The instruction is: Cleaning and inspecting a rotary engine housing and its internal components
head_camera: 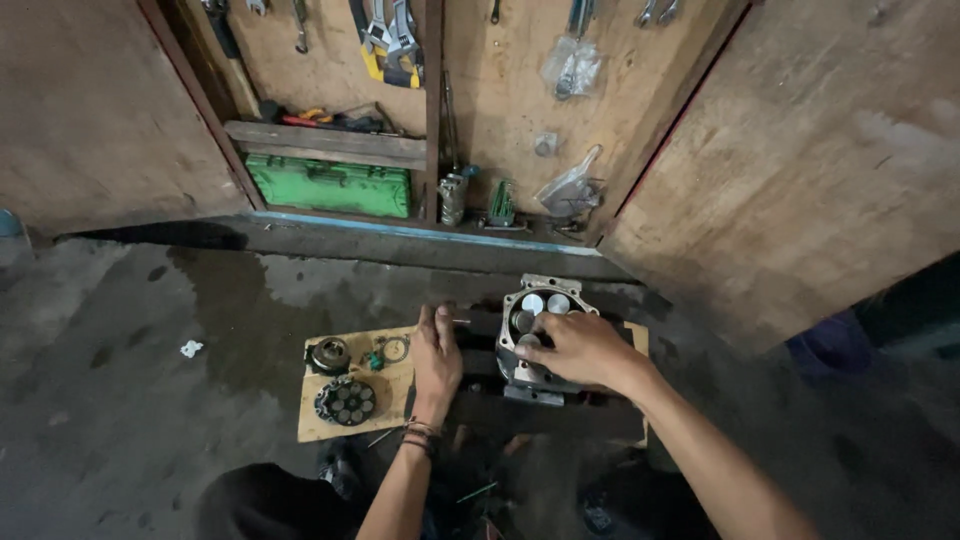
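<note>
While our right hand (585, 350) lies on top of the grey metal housing (540, 345), fingers curled over its round bores, we cannot quite tell whether the fingertips pinch one of the small cylinders inside or merely press on it. Our left hand (436, 360) rests flat just beside the housing, fingers together and pointing away from us, with dark bands at the wrist. Beneath and left of it lies a cardboard sheet (400, 385) on the stained concrete floor, bearing a round disc with many holes (346, 401), a dark round part (328, 355) and a thin ring (395, 348). Farther off, a green metal box (328, 186) stands in the open wooden tool cabinet (500, 90).
</note>
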